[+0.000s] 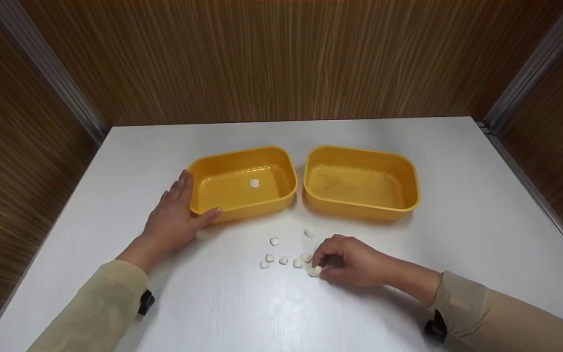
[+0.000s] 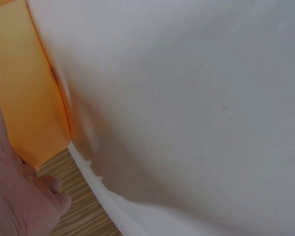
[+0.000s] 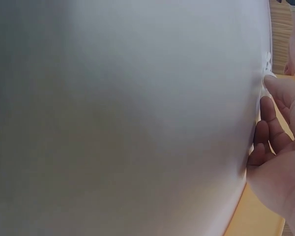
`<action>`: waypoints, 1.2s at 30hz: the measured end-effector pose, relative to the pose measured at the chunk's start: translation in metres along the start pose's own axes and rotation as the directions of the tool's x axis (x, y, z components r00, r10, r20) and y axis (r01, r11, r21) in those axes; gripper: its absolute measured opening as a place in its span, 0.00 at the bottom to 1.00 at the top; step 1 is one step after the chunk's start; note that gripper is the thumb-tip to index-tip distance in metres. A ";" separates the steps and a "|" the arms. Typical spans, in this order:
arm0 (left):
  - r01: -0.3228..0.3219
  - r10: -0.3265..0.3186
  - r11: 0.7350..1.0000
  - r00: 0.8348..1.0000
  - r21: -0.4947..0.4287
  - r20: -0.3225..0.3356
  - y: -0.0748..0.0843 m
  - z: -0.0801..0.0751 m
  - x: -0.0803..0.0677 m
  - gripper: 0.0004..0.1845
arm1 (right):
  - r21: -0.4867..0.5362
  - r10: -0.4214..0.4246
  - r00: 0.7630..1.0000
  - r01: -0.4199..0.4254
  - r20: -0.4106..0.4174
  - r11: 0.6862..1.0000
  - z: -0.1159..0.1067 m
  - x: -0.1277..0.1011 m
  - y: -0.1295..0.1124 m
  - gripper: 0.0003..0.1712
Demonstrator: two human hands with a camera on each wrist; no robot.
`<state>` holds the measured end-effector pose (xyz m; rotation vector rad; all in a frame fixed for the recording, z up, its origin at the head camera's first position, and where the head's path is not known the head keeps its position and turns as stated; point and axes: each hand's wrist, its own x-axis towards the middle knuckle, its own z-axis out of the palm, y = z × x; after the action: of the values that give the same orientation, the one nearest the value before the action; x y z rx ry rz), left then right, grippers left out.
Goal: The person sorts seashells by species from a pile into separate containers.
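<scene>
Small white pebble-like pieces lie loosely scattered on the white table in the head view, among them one piece (image 1: 274,241) at the upper left of the group. My right hand (image 1: 355,261) pinches a white pebble (image 1: 315,271) between thumb and fingertips at the group's right end. Against the left side of the left yellow bin (image 1: 242,214) rests my left hand (image 1: 171,217), fingers extended along the wall and thumb at the front rim. Inside that bin lies a single white pebble (image 1: 254,183). The left wrist view shows the hand (image 2: 22,196) beside the bin's orange-looking wall (image 2: 29,88).
A second yellow bin (image 1: 359,209) stands just right of the first, a narrow gap between them. Wood-grain panels (image 1: 281,63) rise behind the table (image 1: 203,313) and on both sides.
</scene>
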<state>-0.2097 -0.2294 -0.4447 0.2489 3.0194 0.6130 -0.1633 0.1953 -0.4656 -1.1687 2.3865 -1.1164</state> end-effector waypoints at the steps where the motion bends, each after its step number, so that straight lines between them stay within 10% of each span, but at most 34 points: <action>1: -0.001 0.001 1.000 1.000 -0.001 0.000 0.000 0.000 0.000 0.66 | -0.004 -0.005 1.000 0.005 0.002 1.000 0.000 0.000 -0.001 0.11; 24: -0.023 0.023 1.000 1.000 -0.011 -0.013 -0.002 -0.003 0.002 0.67 | -0.037 -0.032 0.999 0.032 -0.009 0.999 -0.019 0.006 -0.018 0.11; 36: -0.023 0.023 1.000 1.000 0.001 -0.011 -0.001 0.001 0.000 0.67 | 0.051 0.003 0.993 0.003 -0.119 0.999 -0.059 0.068 -0.057 0.10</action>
<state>-0.2098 -0.2298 -0.4465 0.2820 3.0316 0.6172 -0.2061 0.1532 -0.3777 -1.1150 2.4296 -1.2734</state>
